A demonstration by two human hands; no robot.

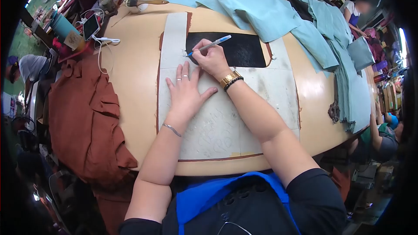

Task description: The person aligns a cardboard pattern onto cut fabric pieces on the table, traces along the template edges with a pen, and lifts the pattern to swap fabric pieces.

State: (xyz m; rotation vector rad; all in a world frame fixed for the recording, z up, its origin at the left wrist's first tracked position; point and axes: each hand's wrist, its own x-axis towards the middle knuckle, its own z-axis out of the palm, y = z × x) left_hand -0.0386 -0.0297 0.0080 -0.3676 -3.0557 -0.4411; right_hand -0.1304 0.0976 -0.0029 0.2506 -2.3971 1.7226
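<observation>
A pale, marked pattern board (226, 117) lies flat on the table, with a notch at its far side. Reddish-brown material (190, 19) shows as a thin border around its edges. Inside the notch is a black sheet (248, 50). My left hand (185, 87) rests spread on the board, fingers pointing away from me. In my right hand (212, 58) is a pen (221, 40) with a blue tip end, held slanted. Its lower end meets the board near the notch's left corner, just beyond my left fingertips.
Brown material (87, 117) drapes over the table's left edge. Light-blue pieces (265, 15) spread across the far side, with a stack (348, 74) at the right. A brush (148, 1) lies at the far left, near a phone (90, 27) with white cables. Other people are around the table.
</observation>
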